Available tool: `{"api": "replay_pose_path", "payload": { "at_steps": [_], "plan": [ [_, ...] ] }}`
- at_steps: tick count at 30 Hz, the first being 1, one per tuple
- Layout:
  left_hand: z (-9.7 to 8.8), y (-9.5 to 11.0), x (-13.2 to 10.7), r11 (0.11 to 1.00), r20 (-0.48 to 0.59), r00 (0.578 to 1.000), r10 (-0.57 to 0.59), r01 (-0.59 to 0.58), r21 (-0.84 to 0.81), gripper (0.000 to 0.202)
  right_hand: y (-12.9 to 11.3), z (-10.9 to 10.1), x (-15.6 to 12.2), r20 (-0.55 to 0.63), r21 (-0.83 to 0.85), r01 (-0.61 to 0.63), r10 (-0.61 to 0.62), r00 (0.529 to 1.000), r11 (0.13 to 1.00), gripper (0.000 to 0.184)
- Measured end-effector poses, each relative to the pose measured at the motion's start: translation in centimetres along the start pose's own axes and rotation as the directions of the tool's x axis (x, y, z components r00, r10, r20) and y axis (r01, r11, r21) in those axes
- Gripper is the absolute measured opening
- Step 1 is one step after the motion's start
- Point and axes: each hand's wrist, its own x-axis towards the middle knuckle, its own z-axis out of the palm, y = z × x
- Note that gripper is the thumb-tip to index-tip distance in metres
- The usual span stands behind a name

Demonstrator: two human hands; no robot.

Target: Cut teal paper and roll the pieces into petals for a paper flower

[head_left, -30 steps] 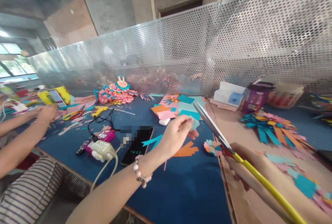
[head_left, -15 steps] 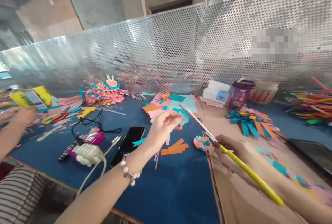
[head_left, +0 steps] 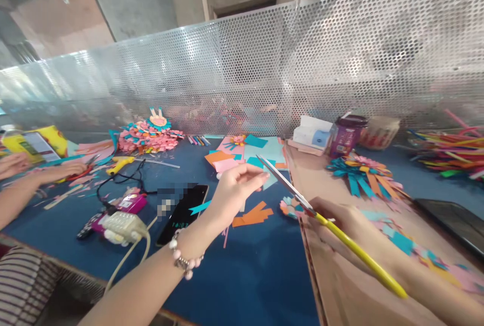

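While fingers (head_left: 259, 181) pinch thin paper (head_left: 270, 180), metal-bladed scissors (head_left: 321, 219) taper.

Orange paper strips (head_left: 252, 215) on blue tabletop (head_left: 264, 275)

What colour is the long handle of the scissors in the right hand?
Yellow. The long handle shows best in the head view.

Found in right hand (head_left: 348, 215): scissors (head_left: 340, 234), with bright metal blades and a long yellow handle. Slanted, with tips pointing up and to the left, handle reaching down to the right. Set with blades nearly together; exact gap too fine to tell. Pinched between thumb and fingers of left hand (head_left: 240, 185): paper (head_left: 269, 182), a small pale blue piece, partly covered by fingertips. Located just beside the blades; contact not determinable.
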Motion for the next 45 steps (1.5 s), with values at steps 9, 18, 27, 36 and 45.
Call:
{"api": "replay_pose_path", "payload": {
  "at_steps": [9, 18, 27, 36, 45],
  "plan": [
    [0.06, 0.21, -0.37, 1.000, -0.004, 1.000, 0.006, -0.006, 0.026, 0.018, 0.00, 0.32, -0.30, -0.024, -0.047, 0.078, -0.079, 0.997, 0.996, 0.020],
    [0.26, 0.32, -0.51, 0.999, -0.020, 0.999, 0.028, -0.028, 0.017, 0.018, 0.09, 0.44, -0.11, -0.039, -0.045, 0.089, -0.091, 0.995, 0.995, 0.015],
    [0.29, 0.49, -0.74, 0.999, -0.045, 0.999, 0.022, -0.020, 0.043, 0.018, -0.04, 0.46, -0.22, -0.043, -0.053, 0.072, -0.074, 0.996, 0.996, 0.017],
    [0.42, 0.40, -0.89, 0.997, -0.037, 0.997, 0.063, -0.061, 0.051, 0.016, 0.17, 0.55, -0.14, -0.042, -0.055, 0.062, -0.064, 0.997, 0.997, 0.013],
    [0.39, 0.44, -0.81, 0.998, -0.043, 0.999, 0.032, -0.030, 0.060, 0.018, -0.15, 0.39, -0.26, -0.027, -0.038, 0.080, -0.081, 0.996, 0.996, 0.017]
  ]
}}
